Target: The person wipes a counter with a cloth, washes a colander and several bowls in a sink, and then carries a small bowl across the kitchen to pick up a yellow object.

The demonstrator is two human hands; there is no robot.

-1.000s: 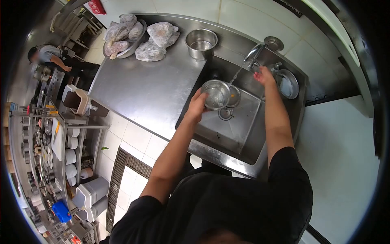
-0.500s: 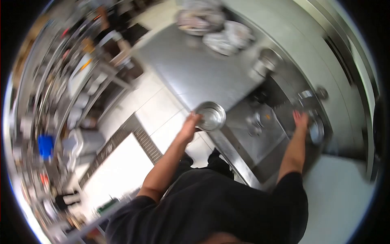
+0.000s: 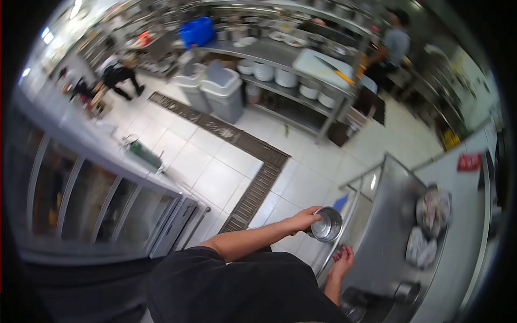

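My left hand [image 3: 305, 220] grips the rim of a round steel pot [image 3: 327, 225], thumb at its edge. The pot is tilted so that its shiny inside faces me, and I make out nothing in it. Just below and to the right, my right hand [image 3: 343, 261] is raised near the counter's front edge, fingers loosely bent and apart, with no object visible in it. Beside it runs the steel counter [image 3: 371, 253]. On that counter lie a bowl of wrapped food [image 3: 435, 207] and a plastic-wrapped bundle [image 3: 421, 248].
Another steel pot [image 3: 407, 292] stands by the sink at the bottom right. A floor drain grate [image 3: 258, 185] crosses the tiles. Grey bins [image 3: 223, 91] stand by a shelf with a cutting board [image 3: 323, 69]. A co-worker [image 3: 393, 46] stands behind it; others are far left. A glass-fronted cabinet [image 3: 102, 199] is at left.
My view has swung left, from the sink toward the room. My right hand has left the sink and come close to the pot, which stays in my left hand.
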